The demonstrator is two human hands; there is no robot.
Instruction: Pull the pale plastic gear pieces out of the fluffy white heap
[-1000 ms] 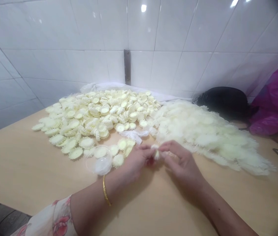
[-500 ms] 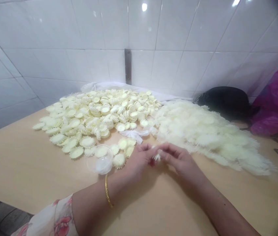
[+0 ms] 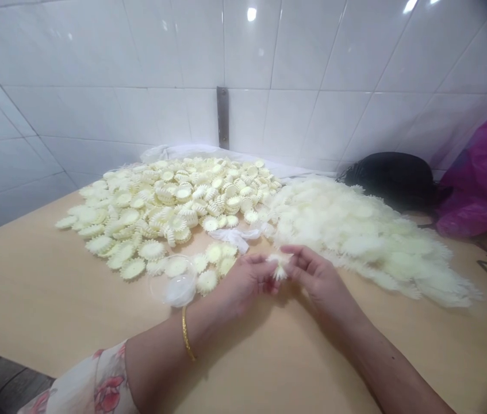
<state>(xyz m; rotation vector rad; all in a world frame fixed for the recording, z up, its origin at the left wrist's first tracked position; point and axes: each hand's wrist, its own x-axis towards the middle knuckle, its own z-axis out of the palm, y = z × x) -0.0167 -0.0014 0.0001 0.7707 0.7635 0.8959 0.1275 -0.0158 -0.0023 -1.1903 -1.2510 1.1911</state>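
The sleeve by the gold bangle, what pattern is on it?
The sleeve is white with pinkish-red flowers; it shows best in the head view.

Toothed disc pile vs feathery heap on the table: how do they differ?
The pile of toothed discs lies left of the feathery heap. The discs have crisp ridged rims, and many stand tilted or on edge; the heap's pieces look soft, fringed and flatter. The heap spreads wider. Both are pale cream and rest on the same tan tabletop.
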